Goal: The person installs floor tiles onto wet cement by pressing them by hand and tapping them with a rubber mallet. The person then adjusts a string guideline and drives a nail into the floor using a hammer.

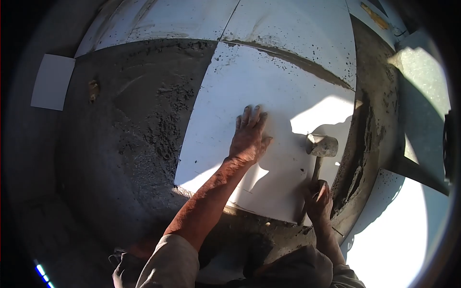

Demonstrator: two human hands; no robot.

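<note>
Head view: white tile point(223, 115) bordered by grey mortar point(144, 96), partly sunlit; further tiles point(293, 29) beyond; left hand point(248, 138) spread flat on tile; right hand point(319, 204) clamped on mallet handle point(317, 169).

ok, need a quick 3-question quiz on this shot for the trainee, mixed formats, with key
1. True or false: the left hand lies palm down on the white tile.
2. Multiple choice: what does the right hand hold? a) a trowel; b) a mallet; c) a bucket
3. Fill in: in the image, the broader mortar bed lies to the ____ of that tile.

Key: 1 true; 2 b; 3 left.
</note>
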